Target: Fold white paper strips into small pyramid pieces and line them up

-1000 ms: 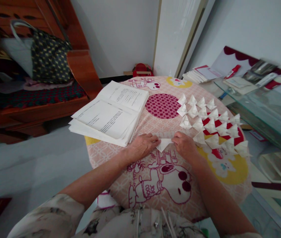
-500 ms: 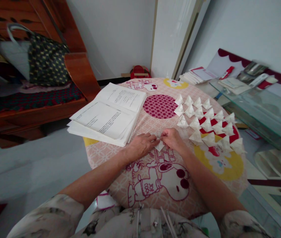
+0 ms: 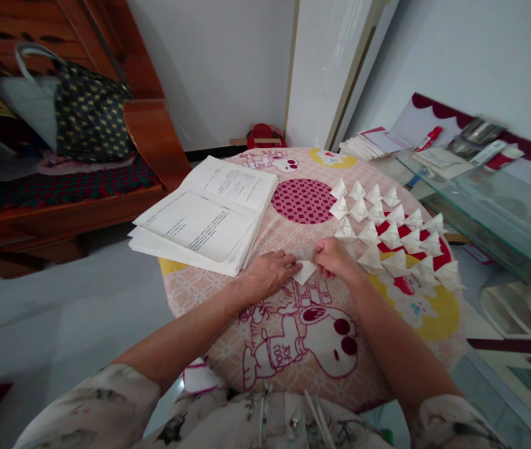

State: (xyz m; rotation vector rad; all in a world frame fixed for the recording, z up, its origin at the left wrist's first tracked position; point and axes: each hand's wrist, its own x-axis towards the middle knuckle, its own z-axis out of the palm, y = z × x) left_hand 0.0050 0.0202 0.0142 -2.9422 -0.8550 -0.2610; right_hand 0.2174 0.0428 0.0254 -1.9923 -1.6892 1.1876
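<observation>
A small white folded paper triangle (image 3: 306,272) lies on the pink cartoon-printed tablecloth (image 3: 293,349) between my hands. My left hand (image 3: 269,273) rests flat on the cloth with its fingertips pressing the paper's left edge. My right hand (image 3: 334,257) is curled, its fingers pinching the paper's right side. Several finished white folded paper pieces (image 3: 389,234) stand in rows just right of my right hand.
An open stack of printed sheets (image 3: 206,215) lies at the table's left. A wooden bench with a patterned bag (image 3: 90,112) stands further left. A glass-topped cabinet (image 3: 499,206) with papers and small items is on the right.
My right hand slid left along the paper toward my left hand, then drew back a little to the right. My left hand stayed pressed on the paper.
</observation>
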